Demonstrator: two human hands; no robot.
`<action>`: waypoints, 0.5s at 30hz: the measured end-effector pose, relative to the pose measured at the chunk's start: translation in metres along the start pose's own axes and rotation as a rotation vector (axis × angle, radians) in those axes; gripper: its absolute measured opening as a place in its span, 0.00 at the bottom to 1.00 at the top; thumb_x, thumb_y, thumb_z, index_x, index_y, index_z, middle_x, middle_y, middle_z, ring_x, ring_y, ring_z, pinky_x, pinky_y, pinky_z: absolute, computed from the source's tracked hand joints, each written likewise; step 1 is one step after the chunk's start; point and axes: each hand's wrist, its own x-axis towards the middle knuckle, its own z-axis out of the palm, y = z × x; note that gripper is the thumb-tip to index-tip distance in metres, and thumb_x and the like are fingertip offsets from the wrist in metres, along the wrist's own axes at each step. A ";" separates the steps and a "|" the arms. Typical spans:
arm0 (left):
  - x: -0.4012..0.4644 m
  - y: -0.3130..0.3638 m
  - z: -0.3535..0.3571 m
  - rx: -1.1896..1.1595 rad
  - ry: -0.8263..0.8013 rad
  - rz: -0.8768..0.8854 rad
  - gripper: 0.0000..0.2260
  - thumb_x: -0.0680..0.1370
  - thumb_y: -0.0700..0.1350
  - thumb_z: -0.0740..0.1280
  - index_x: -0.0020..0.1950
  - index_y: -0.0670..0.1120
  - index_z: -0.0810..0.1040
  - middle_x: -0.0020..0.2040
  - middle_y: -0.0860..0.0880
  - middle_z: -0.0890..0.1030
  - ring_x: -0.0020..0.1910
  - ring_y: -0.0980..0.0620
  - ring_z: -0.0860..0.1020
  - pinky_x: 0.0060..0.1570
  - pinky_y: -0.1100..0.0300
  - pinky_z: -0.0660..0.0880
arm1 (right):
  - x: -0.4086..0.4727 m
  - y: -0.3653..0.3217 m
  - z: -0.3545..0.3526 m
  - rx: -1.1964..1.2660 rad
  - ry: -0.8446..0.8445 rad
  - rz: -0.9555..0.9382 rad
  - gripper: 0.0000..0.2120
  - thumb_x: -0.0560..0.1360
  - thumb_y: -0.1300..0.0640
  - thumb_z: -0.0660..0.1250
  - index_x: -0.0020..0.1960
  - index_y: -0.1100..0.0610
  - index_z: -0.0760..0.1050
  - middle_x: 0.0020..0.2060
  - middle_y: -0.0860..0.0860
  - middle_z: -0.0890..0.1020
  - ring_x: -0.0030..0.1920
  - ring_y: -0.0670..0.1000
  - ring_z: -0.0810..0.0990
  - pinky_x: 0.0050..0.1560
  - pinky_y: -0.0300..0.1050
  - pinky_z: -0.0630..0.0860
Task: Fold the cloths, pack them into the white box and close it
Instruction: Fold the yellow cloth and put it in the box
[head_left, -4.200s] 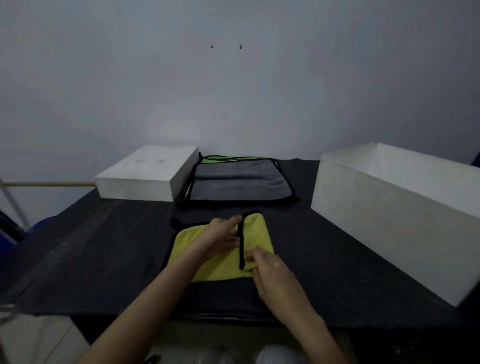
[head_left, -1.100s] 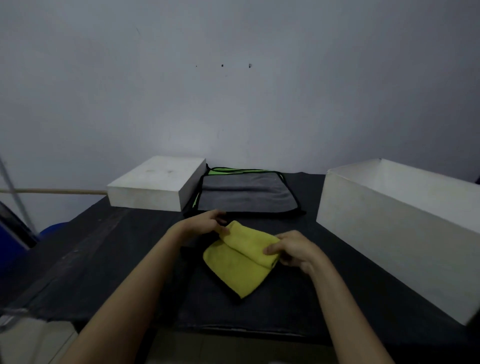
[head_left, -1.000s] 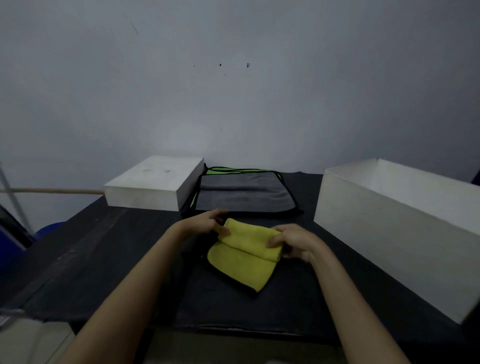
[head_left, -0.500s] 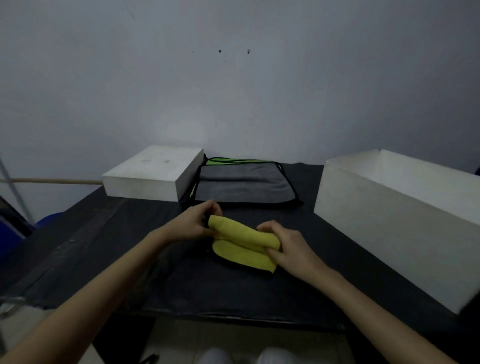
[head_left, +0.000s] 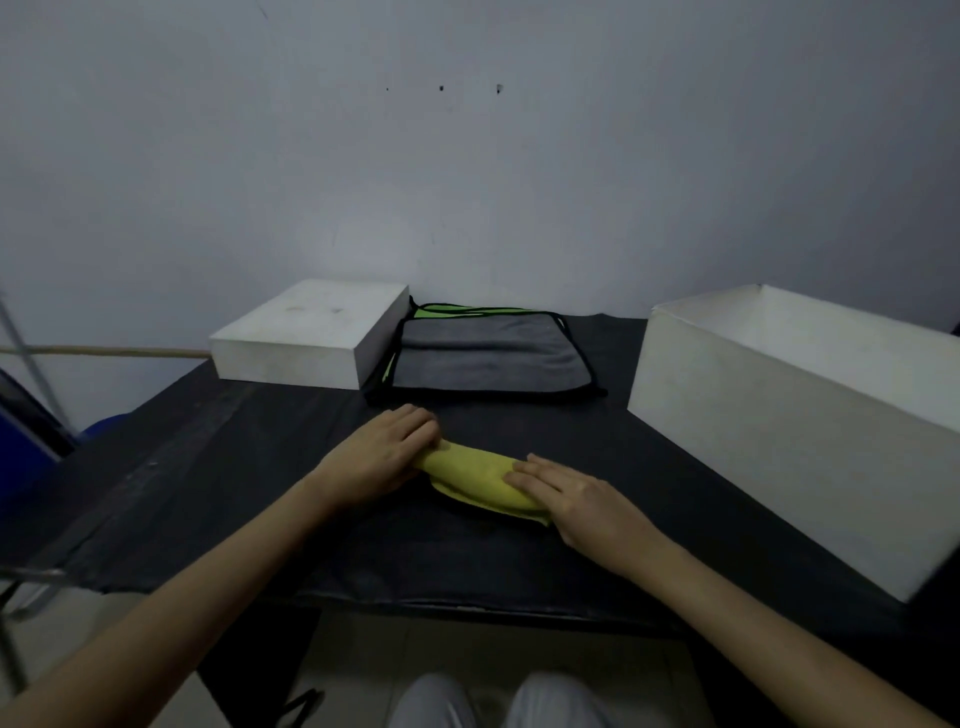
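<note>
A yellow cloth (head_left: 475, 475), folded into a narrow strip, lies on the black table between my hands. My left hand (head_left: 382, 457) rests flat on its left end with fingers together. My right hand (head_left: 571, 499) presses flat on its right end, fingers stretched out. An open white box (head_left: 769, 431) stands to the right. A stack of flat cloths (head_left: 488, 358), grey on top with green underneath and black trim, lies at the back middle. The white lid (head_left: 311, 332) lies at the back left, touching that stack.
The black table (head_left: 260, 493) ends at a front edge close to my knees. A wall rises right behind it. A wooden rod (head_left: 104, 352) sticks out at the left, with a blue object (head_left: 26, 447) below it.
The yellow cloth went from a half-folded piece held up by pinching fingers to a narrow strip lying on the table. Both hands now lie flat on its ends.
</note>
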 end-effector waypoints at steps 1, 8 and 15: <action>-0.001 0.000 0.000 0.013 -0.022 0.019 0.15 0.61 0.38 0.77 0.46 0.41 0.80 0.45 0.44 0.83 0.41 0.48 0.82 0.38 0.63 0.79 | 0.000 0.002 0.002 0.019 -0.019 0.007 0.31 0.75 0.71 0.59 0.75 0.54 0.58 0.74 0.52 0.63 0.75 0.50 0.59 0.74 0.43 0.61; -0.001 -0.001 0.002 0.006 -0.035 0.018 0.11 0.66 0.36 0.71 0.48 0.41 0.80 0.45 0.45 0.83 0.41 0.50 0.83 0.39 0.64 0.79 | 0.001 0.007 0.008 0.027 -0.006 -0.003 0.32 0.75 0.72 0.57 0.75 0.54 0.55 0.75 0.53 0.60 0.76 0.50 0.57 0.71 0.35 0.49; -0.001 -0.003 0.007 -0.005 -0.126 0.008 0.19 0.69 0.36 0.69 0.59 0.42 0.76 0.58 0.44 0.80 0.56 0.49 0.79 0.54 0.61 0.77 | 0.000 0.005 0.006 0.067 -0.088 0.053 0.31 0.77 0.69 0.55 0.76 0.51 0.53 0.76 0.49 0.57 0.76 0.47 0.54 0.75 0.40 0.50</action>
